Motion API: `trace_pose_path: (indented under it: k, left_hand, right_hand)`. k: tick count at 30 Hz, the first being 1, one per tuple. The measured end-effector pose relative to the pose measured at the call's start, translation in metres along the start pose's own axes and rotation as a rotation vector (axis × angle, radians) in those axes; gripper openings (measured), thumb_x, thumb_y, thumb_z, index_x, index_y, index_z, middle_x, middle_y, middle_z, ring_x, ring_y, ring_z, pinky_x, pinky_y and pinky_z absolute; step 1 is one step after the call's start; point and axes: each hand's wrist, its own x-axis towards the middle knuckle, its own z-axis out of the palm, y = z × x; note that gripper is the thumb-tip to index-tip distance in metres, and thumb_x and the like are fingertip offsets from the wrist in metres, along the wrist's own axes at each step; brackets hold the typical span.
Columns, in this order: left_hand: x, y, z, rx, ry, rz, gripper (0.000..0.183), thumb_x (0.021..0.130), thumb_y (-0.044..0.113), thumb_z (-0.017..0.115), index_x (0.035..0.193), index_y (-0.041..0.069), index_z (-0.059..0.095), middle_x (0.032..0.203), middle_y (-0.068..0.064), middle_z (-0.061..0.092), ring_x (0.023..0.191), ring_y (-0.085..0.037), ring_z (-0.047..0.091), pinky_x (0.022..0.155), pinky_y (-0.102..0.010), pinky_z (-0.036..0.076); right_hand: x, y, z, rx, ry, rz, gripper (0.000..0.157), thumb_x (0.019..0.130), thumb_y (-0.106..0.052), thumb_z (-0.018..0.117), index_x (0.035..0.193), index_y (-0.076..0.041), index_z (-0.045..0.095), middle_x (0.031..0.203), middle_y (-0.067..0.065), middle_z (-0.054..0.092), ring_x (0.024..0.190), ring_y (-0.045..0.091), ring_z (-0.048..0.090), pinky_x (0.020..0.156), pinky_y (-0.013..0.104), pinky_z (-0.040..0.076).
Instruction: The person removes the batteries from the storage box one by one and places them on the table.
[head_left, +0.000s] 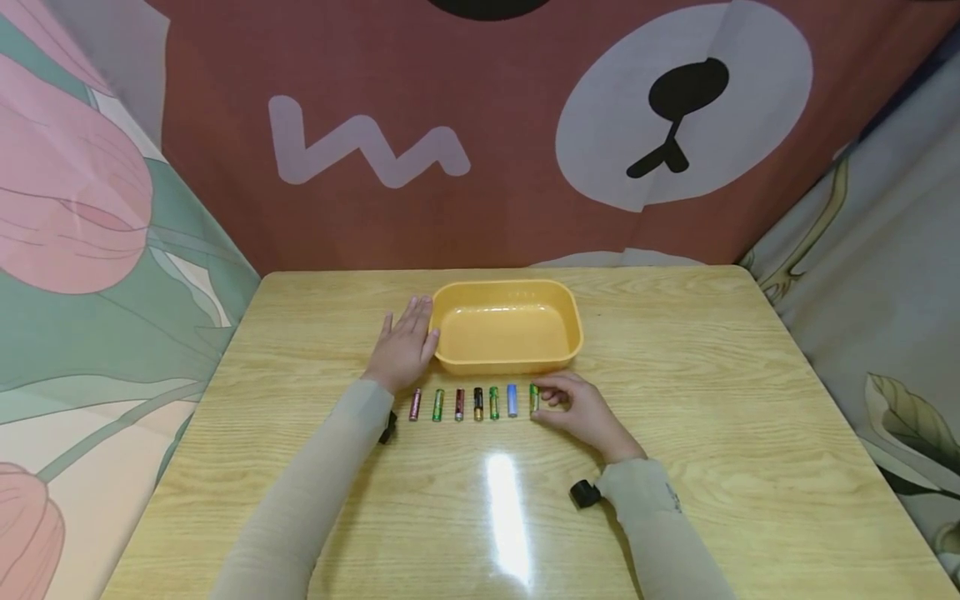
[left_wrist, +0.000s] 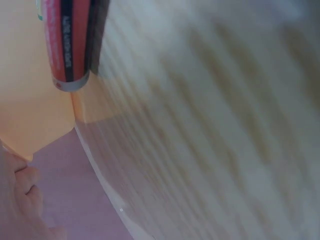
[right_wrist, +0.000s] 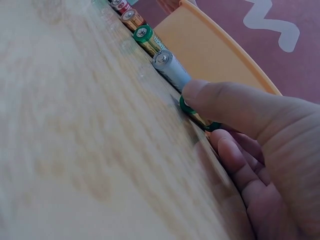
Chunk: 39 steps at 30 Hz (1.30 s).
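My left hand (head_left: 402,347) lies with its fingers fairly straight along the left end of a yellow plastic basin (head_left: 505,367). My right hand (head_left: 581,408) pinches the green battery (head_left: 534,398) at the right end of a row of batteries on the table. In the right wrist view the thumb (right_wrist: 225,102) covers part of that green battery (right_wrist: 192,111). Just left of it lies a light-blue battery (head_left: 512,400). At the row's other end a dark pink battery (head_left: 416,404) lies near my left wrist; the left wrist view shows a red-and-black battery (left_wrist: 70,45) up close.
Between the row's ends lie several batteries, among them a black one (head_left: 478,403) and a dark red one (head_left: 460,405). The basin stands just behind the row on a wooden table (head_left: 675,367). A printed cloth (head_left: 450,225) hangs along the table's far edge.
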Motion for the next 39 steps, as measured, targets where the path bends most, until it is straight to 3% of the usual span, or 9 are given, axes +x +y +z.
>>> trace_pose_path:
  k: [13, 26, 31, 39]
  left_hand:
    - [-0.0019, -0.0015, -0.0032, -0.002, -0.010, -0.009, 0.061, 0.102, 0.043, 0.020, 0.152, 0.011, 0.005, 0.158, -0.003, 0.007, 0.143, -0.017, -0.002, 0.114, -0.050, 0.003]
    - [-0.0027, -0.0022, -0.0024, -0.004, -0.004, 0.001, 0.061, 0.102, 0.042, 0.021, 0.152, 0.011, 0.005, 0.157, -0.004, 0.008, 0.143, -0.017, -0.001, 0.114, -0.050, 0.003]
    - [-0.0007, -0.0012, -0.0052, -0.016, -0.014, 0.001, 0.061, 0.102, 0.041, 0.024, 0.152, 0.011, 0.007, 0.157, -0.003, 0.009, 0.143, -0.017, -0.001, 0.114, -0.047, -0.004]
    - [0.0015, -0.0047, -0.0074, 0.033, -0.050, 0.014, 0.063, 0.102, 0.045, 0.023, 0.152, 0.011, 0.006, 0.157, -0.004, 0.009, 0.144, -0.018, -0.001, 0.114, -0.051, -0.002]
  right_hand:
    - [0.0011, -0.0013, 0.0022, -0.043, 0.007, -0.027, 0.053, 0.071, -0.025, 0.083, 0.118, -0.009, 0.064, 0.101, -0.003, 0.058, 0.086, 0.013, 0.057, 0.076, 0.024, 0.052]
    - [-0.0016, -0.0053, 0.0021, 0.022, 0.012, 0.008, 0.054, 0.071, -0.029, 0.083, 0.118, -0.012, 0.064, 0.100, 0.000, 0.059, 0.088, 0.017, 0.057, 0.078, 0.028, 0.052]
    - [-0.0020, -0.0040, 0.0022, 0.057, 0.032, -0.002, 0.053, 0.071, -0.028, 0.083, 0.117, -0.012, 0.064, 0.102, 0.003, 0.059, 0.088, 0.017, 0.057, 0.078, 0.027, 0.052]
    - [-0.0029, 0.0025, 0.0030, 0.125, 0.099, -0.016, 0.034, 0.083, -0.020, 0.074, 0.113, -0.010, 0.065, 0.105, 0.004, 0.061, 0.088, 0.019, 0.059, 0.076, 0.026, 0.053]
